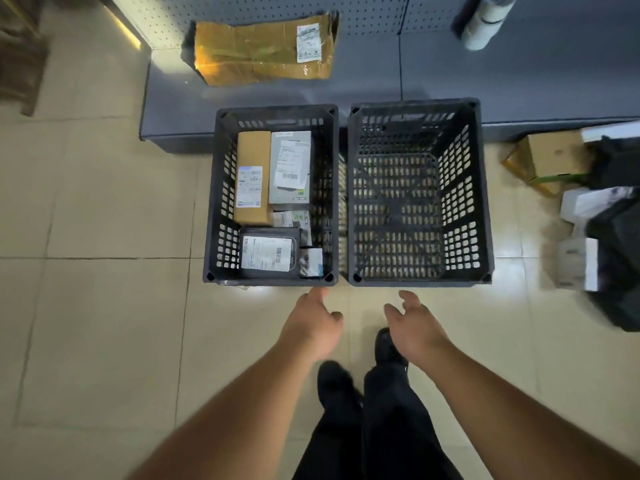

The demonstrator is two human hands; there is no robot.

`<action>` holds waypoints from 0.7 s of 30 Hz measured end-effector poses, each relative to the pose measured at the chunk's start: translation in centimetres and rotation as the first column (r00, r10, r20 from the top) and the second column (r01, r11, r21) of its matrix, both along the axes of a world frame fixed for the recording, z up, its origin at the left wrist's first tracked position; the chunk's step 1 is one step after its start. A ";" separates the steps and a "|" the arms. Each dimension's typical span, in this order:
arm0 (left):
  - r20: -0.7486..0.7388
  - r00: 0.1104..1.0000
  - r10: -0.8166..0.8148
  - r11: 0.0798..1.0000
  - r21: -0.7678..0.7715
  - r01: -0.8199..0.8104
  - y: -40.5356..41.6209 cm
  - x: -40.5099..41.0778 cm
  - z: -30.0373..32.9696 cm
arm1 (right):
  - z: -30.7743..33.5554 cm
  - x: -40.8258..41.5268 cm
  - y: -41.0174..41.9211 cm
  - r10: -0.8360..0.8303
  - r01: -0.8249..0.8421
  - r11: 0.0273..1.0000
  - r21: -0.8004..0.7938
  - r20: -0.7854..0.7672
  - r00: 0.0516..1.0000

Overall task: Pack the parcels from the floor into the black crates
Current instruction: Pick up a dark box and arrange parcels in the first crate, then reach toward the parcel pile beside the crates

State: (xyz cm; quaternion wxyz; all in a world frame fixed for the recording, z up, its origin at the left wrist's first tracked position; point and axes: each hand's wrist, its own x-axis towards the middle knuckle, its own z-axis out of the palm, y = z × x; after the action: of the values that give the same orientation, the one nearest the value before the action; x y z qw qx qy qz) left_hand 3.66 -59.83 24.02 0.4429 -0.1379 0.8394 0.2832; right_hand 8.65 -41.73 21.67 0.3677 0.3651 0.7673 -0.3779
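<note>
Two black crates sit side by side on the floor: the left crate [211, 202] has a brown box [252, 157], a grey box [291, 168] and a dark parcel [268, 252] inside, and the right crate [483, 202] has nothing in it. The left hand [311, 323] and the right hand [414, 323] float just in front of the crates with loose, spread fingers, holding nothing and touching nothing. More parcels [554, 157] lie on the floor far off to the right, well away from both hands.

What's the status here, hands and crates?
Left hand and right hand open, empty. Left crate part-filled; right crate empty. Parcels wait on floor, right.
</note>
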 end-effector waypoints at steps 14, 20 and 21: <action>-0.051 0.992 -0.114 0.992 0.049 0.116 19.4 2.7 -0.5 | 1.7 6.6 20.4 -0.232 0.232 0.972 0.029 -0.007 0.973; -0.073 0.985 -0.154 0.985 0.068 0.159 31.3 4.3 0.3 | 2.9 9.5 32.0 -0.123 0.123 0.990 0.065 -0.009 0.992; -0.077 0.986 -0.151 0.985 0.077 0.157 33.2 4.4 0.3 | 3.1 9.5 33.9 -0.145 0.146 0.987 0.067 -0.017 0.989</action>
State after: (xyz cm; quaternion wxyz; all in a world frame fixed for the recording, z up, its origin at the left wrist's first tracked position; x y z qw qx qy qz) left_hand 8.03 -26.61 24.37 0.4388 -0.0443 0.8503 0.2872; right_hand 18.14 -7.88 24.78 0.3219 0.4303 0.7531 -0.3795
